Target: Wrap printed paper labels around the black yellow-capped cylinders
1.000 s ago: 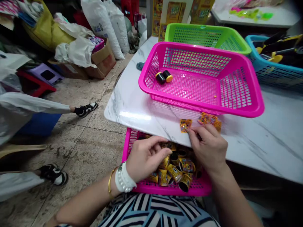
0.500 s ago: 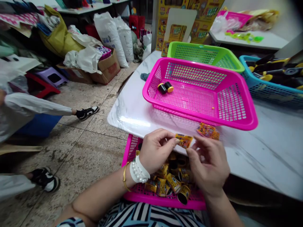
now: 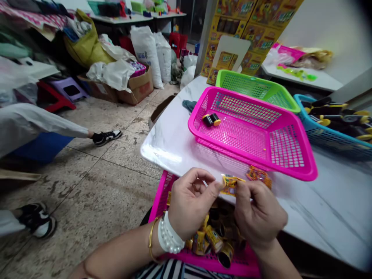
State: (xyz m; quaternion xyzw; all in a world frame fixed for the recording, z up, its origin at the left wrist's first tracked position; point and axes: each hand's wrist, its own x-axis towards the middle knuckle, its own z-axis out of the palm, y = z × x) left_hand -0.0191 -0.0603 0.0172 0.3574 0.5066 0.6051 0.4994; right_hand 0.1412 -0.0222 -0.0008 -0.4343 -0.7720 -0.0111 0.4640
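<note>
Between my two hands is a small orange printed label (image 3: 230, 186), held over the table's front edge. My left hand (image 3: 188, 203), closed in a pinch, has its left end between thumb and index finger. On the other end, my right hand (image 3: 259, 211) pinches with curled fingers. More orange labels (image 3: 260, 176) lie on the table just beyond the right hand. Below both hands sits a pink basket (image 3: 158, 199) at my lap, holding several black tubes with yellow printed wraps (image 3: 214, 238); my hands and wrists hide part of them.
A larger pink basket (image 3: 308, 155) on the marble-look table (image 3: 171, 143) holds two black cylinders (image 3: 207, 121) with yellow ends. Behind it are a green basket (image 3: 255, 83) and a blue basket (image 3: 325, 141) of black-and-yellow parts. A seated person's leg (image 3: 43, 120) is at left.
The view has shifted, so table and baskets appear lower and slightly right. My right fingers have curled in closer on the label, which now looks creased. Both hands still hold it.
</note>
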